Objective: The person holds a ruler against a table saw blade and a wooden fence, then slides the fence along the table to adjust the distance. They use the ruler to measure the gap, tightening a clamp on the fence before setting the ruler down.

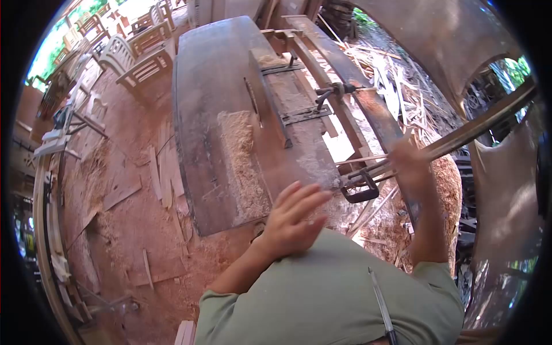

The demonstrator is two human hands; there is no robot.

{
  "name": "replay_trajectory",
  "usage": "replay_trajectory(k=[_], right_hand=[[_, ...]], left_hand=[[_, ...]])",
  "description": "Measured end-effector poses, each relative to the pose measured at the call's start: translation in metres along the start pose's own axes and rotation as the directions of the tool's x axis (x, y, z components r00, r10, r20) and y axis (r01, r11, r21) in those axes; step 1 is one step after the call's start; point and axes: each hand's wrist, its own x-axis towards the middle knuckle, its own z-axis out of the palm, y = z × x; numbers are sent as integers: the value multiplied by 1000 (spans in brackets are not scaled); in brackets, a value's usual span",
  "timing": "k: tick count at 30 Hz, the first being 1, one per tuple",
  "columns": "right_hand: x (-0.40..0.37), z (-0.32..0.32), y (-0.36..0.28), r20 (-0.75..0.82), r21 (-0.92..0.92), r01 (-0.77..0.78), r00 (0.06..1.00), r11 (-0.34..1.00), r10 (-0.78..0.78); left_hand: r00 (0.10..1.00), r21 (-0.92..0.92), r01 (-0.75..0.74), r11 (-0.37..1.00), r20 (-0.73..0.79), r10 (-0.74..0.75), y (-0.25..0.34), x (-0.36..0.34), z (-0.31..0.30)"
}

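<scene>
My left hand [296, 223], fingers stretched out and a little blurred, hovers by the near edge of a wooden saw table [213, 86] and holds nothing. A heap of sawdust [238, 158] lies on the tabletop just beyond it. To the right, my right hand [409, 161] overlaps a long wooden bar [480, 123] that slants up to the right. Motion smears its fingers, so I cannot tell whether they grip the bar. Between my hands, a dark metal clamp [362, 192] sits at the table's right corner. An upright wooden fence [269, 98] stands beside the table's slot.
A metal fitting with a drill-like chuck [339, 89] is mounted on the frame at the right. Wood offcuts [397, 86] pile up beyond it. Wooden chairs [138, 60] stand at the back left. Loose boards [164, 172] lie on the reddish floor beside the table.
</scene>
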Motion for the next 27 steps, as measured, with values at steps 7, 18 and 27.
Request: replay_trajectory(k=[7,18,27], right_hand=[[5,167,-43,447,316,70,869,946,-213],[-161,185,93,-121,254,-636,726,728,677],[-567,180,-61,195,268,-837,-438,-477,877]], left_hand=[[875,95,432,897,199,-442,-69,-67,31],[770,543,635,549,-396,-499,-438,-149,-77],[777,634,556,537,-167,-607,-532,-87,-56]])
